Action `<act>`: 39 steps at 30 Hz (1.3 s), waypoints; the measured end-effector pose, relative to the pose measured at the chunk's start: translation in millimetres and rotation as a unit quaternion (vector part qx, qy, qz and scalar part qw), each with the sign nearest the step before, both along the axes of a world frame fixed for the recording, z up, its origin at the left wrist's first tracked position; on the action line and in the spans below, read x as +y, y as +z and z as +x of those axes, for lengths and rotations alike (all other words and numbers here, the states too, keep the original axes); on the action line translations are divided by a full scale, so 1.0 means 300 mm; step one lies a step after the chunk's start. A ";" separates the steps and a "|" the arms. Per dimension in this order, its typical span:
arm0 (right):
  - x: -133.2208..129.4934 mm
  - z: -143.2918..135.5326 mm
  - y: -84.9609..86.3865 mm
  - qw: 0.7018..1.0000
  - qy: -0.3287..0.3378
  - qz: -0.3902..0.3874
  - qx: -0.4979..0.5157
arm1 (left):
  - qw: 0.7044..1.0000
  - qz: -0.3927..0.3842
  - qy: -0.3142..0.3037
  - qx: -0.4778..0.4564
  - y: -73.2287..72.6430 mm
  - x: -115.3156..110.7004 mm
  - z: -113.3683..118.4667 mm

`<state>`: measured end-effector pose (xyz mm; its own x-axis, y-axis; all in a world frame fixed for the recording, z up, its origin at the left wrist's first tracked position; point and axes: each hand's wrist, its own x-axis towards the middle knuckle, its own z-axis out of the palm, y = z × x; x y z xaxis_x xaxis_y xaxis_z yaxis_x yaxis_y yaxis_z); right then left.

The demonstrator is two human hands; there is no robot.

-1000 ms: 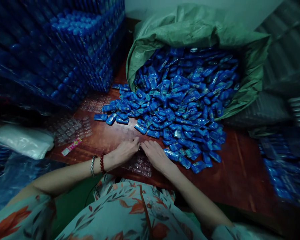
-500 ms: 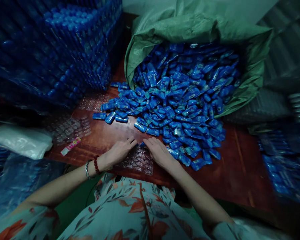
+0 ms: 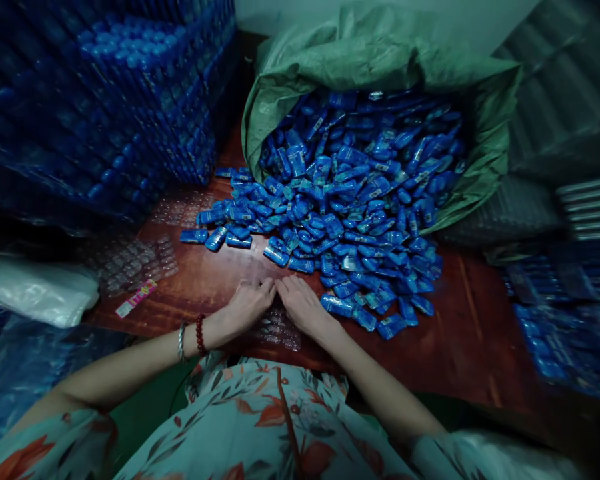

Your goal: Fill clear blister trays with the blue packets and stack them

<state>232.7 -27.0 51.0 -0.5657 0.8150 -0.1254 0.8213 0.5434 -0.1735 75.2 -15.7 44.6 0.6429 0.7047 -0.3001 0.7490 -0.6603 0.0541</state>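
Observation:
My left hand [image 3: 251,305] and my right hand [image 3: 301,305] meet at the fingertips, fingers bent and closed, over a clear plastic blister sheet [image 3: 283,331] at the table's near edge. Whatever lies between the fingertips is hidden by the hands. Just beyond them spreads a large heap of small blue wrapped packets [image 3: 330,227], spilling from a green woven sack [image 3: 485,180]. The nearest loose packet [image 3: 336,305] lies right of my right hand.
On the reddish wooden table [image 3: 195,293], more clear blister sheets [image 3: 150,263] and a pink-and-yellow strip [image 3: 136,298] lie left. Tall blue stacks [image 3: 145,87] rise behind them. A white plastic bag [image 3: 35,287] sits far left. Blue packs [image 3: 550,333] are stacked at the right.
My hands have drawn together until the fingertips meet. The small blue piece seen between them before is now hidden. The whole view has shifted slightly.

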 end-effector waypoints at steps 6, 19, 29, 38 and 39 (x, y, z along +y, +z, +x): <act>0.013 0.014 -0.040 0.998 -0.033 0.047 0.022 | 0.996 0.032 0.020 -0.083 -0.013 0.038 -0.017; 0.267 0.029 0.031 0.993 -0.106 0.013 0.042 | 0.982 -0.007 -0.031 -0.187 -0.069 0.366 -0.034; 0.384 -0.065 0.023 0.996 -0.032 -0.043 -0.067 | 0.991 0.097 -0.017 -0.095 -0.079 0.316 -0.128; 0.356 -0.070 0.013 0.997 -0.049 -0.052 -0.030 | 0.995 0.080 0.008 -0.052 -0.064 0.232 -0.190; 0.345 -0.049 0.020 0.997 -0.057 -0.044 -0.001 | 0.995 0.072 0.019 -0.064 -0.060 0.229 -0.200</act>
